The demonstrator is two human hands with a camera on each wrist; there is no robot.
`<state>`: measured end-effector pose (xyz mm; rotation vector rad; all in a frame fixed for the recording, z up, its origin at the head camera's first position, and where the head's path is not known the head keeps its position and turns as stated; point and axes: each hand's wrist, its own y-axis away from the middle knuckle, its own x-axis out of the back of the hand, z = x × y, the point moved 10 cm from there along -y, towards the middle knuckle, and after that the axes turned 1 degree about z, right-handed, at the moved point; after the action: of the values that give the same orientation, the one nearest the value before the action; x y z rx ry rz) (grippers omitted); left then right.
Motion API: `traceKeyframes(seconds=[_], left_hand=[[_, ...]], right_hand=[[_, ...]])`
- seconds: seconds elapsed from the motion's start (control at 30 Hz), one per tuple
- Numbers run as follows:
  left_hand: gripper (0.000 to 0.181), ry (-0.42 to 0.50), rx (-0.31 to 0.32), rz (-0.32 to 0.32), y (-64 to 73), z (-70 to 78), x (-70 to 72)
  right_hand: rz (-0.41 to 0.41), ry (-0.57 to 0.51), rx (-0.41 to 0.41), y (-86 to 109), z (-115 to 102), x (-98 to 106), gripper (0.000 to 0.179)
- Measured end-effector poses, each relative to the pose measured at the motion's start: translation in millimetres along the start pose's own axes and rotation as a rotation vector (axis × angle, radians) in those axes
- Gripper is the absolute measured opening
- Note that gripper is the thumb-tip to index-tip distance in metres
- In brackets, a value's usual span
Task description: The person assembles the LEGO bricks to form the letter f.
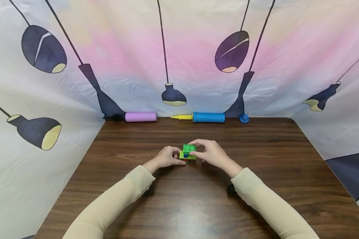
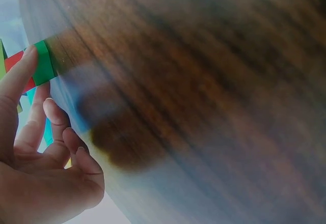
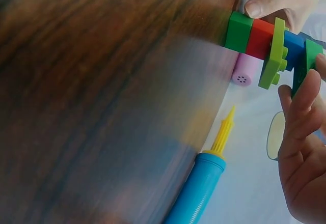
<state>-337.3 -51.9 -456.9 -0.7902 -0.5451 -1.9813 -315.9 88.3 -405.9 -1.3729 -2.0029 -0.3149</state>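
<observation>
A small tower of toy building bricks stands on the table between the two hands. From the bottom, the right wrist view shows a green brick, a red brick, a flat lime plate, a blue brick and another green brick on top. The left hand holds the tower low down, thumb and finger on either side of the bottom green brick. The right hand pinches the top green brick between thumb and fingers, hiding part of its right side.
Along the back edge of the brown table lie a purple hand pump, a blue hand pump with a yellow nozzle, and a small blue object. A dark object shows beside the right cuff. Behind hangs a lamp-patterned cloth.
</observation>
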Motion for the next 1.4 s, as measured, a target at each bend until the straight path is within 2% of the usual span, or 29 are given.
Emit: traceKeyframes(seconds=[0.2,0.8,1.1,1.23,1.4], left_hand=[[0.025,-0.011,-0.012,0.006,-0.1,0.8,0.2],[0.025,-0.015,-0.028,0.002,0.1,4.1,0.6],[0.025,-0.006,-0.017,0.001,-0.1,5.7,1.2],[0.025,-0.014,-0.017,0.003,-0.2,4.2,0.6],[0.025,-0.018,-0.015,-0.003,-0.8,2.8,-0.4]], right_hand=[[0.008,0.033,0.025,-0.1,-2.5,2.6,0.033],[0.020,0.111,0.016,-0.8,-4.7,3.7,0.032],[-0.028,0.038,-0.043,-2.0,2.1,0.6,0.033],[-0.068,0.006,-0.043,-1.6,3.3,-2.6,0.036],[-0.103,-0.118,-0.083,-0.5,9.5,-3.3,0.038]])
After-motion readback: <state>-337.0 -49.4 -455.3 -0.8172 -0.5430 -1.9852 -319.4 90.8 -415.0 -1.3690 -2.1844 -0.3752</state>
